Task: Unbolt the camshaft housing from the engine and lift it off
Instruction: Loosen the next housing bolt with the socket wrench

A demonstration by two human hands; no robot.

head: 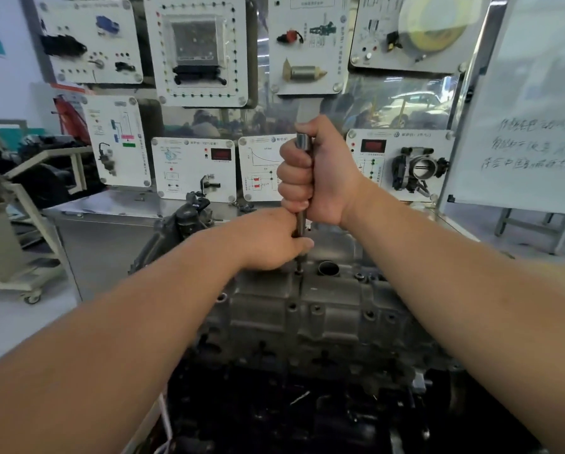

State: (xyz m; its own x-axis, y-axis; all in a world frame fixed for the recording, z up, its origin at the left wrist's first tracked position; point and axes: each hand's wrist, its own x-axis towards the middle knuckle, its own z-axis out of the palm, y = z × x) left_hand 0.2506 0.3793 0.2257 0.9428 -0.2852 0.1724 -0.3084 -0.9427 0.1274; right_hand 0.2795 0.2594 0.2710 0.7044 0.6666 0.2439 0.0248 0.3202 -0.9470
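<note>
Hands stacked on one upright steel tool [302, 191], a long driver or extension bar that stands vertically over the camshaft housing [307, 309]. The housing, a grey cast-metal cover dotted with bolt holes, sits on top of the engine [274, 404] directly below and in front of both hands. The right hand [317, 172] is above, fingers wrapped in a full fist round the tool's upper shaft, probably to press down and turn. The left hand [271, 239] is just beneath it, fingers curled round the lower shaft, likely steadying the tip so it stays seated in a bolt [298, 272] on the housing's far edge. Both hands are clamped tight, almost touching each other. Beyond the hands stand white training display boards [196, 50], and a whiteboard [530, 126] to the right.
</note>
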